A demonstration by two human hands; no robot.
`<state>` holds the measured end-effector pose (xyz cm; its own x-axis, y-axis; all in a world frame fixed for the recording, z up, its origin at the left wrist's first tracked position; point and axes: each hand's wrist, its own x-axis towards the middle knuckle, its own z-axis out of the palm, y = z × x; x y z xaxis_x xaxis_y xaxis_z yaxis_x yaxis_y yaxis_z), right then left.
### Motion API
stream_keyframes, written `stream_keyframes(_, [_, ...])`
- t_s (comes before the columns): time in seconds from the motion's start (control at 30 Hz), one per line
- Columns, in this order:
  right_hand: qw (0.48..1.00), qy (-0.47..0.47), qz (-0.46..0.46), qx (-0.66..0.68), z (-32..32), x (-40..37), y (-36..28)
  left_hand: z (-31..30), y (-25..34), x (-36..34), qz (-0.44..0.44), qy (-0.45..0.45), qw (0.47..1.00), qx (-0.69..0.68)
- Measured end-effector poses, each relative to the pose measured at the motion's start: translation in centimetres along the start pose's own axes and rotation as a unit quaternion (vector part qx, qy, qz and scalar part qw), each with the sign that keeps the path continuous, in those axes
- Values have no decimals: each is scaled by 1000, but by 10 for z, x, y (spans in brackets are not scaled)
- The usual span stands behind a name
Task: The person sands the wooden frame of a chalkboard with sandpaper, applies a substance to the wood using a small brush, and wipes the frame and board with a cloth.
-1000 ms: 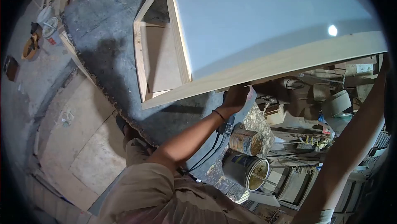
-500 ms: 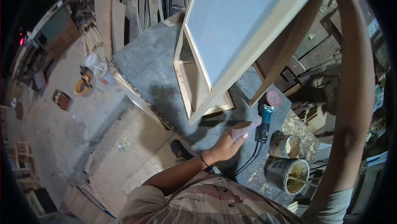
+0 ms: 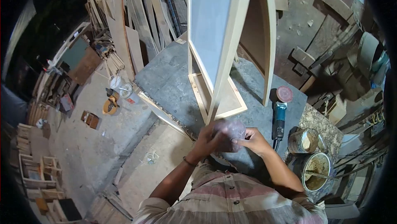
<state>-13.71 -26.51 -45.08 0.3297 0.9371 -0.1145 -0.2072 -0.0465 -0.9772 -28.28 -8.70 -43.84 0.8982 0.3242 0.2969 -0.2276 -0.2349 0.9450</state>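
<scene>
We hold a dusky pink sheet (image 3: 230, 134) clamped in our left grip (image 3: 204, 140) and right grip (image 3: 254, 142) at the bench (image 3: 165, 71), wooden frame (image 3: 232, 46) beyond, power tool (image 3: 279, 118) to their right.

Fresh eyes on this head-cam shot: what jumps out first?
Probably the tall wooden frame with its pale blue-grey panel, at top centre on the grey worktop. Next, just below it, the left hand and right hand holding a purplish sheet. Then, to their right on the worktop, a teal power tool with a reddish disc at its far end.
</scene>
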Motion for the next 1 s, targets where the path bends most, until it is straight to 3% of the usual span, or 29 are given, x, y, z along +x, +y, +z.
stream_keyframes(0.07, [1000,18,-7,-13,-1,-8,10,-5,-36,16,-22,214,972,93])
stream_keyframes(0.13, [995,92,30,33,-4,-16,12,-18,-37,55,-14,328,920,214])
stream_keyframes(0.23, [986,115,21,116,-14,-21,31,-34,-56,77,-31,237,946,220])
stream_keyframes(0.37, [972,140,52,182,-27,-30,62,-24,-81,64,-50,189,952,235])
stream_keyframes(0.53, [972,126,111,167,-31,-34,81,-7,-47,72,-102,219,951,195])
stream_keyframes(0.8, [971,65,84,215,-28,-34,57,-7,-81,31,-71,223,929,286])
stream_keyframes(0.87, [976,69,75,195,-28,-31,62,-18,-100,16,-99,208,917,325])
stream_keyframes(0.93, [980,75,63,175,-27,-25,70,-37,-121,4,-156,90,892,415])
stream_keyframes(1.0, [965,146,90,200,-27,-13,83,-85,-119,10,-185,-127,885,407])
